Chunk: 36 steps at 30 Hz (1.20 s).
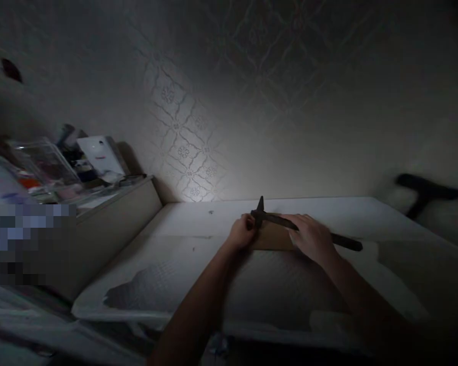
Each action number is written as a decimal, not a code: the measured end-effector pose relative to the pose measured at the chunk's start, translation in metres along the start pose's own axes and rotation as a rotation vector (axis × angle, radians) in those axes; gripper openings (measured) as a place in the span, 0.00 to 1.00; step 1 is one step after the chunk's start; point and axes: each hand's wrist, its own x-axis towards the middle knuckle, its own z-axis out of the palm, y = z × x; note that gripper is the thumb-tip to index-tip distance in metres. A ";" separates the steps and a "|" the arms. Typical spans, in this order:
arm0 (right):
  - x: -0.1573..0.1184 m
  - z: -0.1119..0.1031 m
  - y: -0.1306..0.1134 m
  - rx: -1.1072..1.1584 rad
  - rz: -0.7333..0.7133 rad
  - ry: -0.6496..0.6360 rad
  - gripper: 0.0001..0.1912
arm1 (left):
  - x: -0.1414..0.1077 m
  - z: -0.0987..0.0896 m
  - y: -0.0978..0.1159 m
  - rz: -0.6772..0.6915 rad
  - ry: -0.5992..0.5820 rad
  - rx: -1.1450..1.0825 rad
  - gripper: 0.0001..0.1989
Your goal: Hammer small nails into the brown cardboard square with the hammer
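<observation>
From where I stand the room is dim, with one bright patch on the patterned wall (183,152). A white bench (198,254) runs along it, its top covered in places by greyish, faintly textured areas. At the left end a cabinet (114,244) rises above the bench, its top crowded with clutter. Over on the right is a black T-shaped thing (427,190), too blurred to name and well apart from the hands.

On the cabinet a clear plastic case (48,162) leans among the jumble, and a white box (103,155) stands tilted to its right, near the wall. What either one contains I can't make out.

The hammer (277,219) is over the middle of the bench, dark all over, with a long straight handle and a head narrowing to a point at the top. The right hand (315,236) is wrapped around the handle, whose end sticks out beyond it. The left hand (240,233) is curled right beside the head; whether it pinches anything, I can't tell. Beneath the hammer lies a flat brown board (275,240), partly covered by both hands.
</observation>
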 end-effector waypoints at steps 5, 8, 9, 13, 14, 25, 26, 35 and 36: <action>0.000 0.000 0.000 0.009 0.003 0.016 0.18 | 0.000 0.000 -0.002 0.011 -0.005 -0.009 0.10; 0.000 0.001 0.001 0.018 -0.012 -0.002 0.19 | 0.001 0.001 -0.003 0.006 -0.005 -0.011 0.11; 0.000 0.001 0.001 0.019 -0.017 -0.009 0.19 | 0.001 0.001 -0.003 0.005 -0.007 -0.015 0.12; 0.000 0.002 0.002 0.018 -0.021 0.006 0.19 | 0.000 -0.001 -0.002 -0.005 -0.018 -0.036 0.14; 0.000 0.002 0.002 0.015 -0.018 0.011 0.18 | 0.000 -0.002 -0.001 -0.006 -0.023 -0.040 0.14; 0.000 0.002 0.001 0.003 -0.011 0.014 0.18 | -0.001 -0.007 0.001 0.006 -0.052 -0.105 0.15; 0.000 0.002 0.000 0.001 -0.011 0.008 0.18 | -0.001 -0.007 0.001 0.001 -0.053 -0.102 0.15; 0.000 0.001 -0.001 -0.005 0.000 -0.015 0.18 | -0.001 -0.009 0.003 -0.003 -0.064 -0.103 0.16; 0.000 0.001 0.000 -0.005 -0.002 -0.020 0.18 | -0.001 -0.009 0.003 -0.004 -0.063 -0.097 0.16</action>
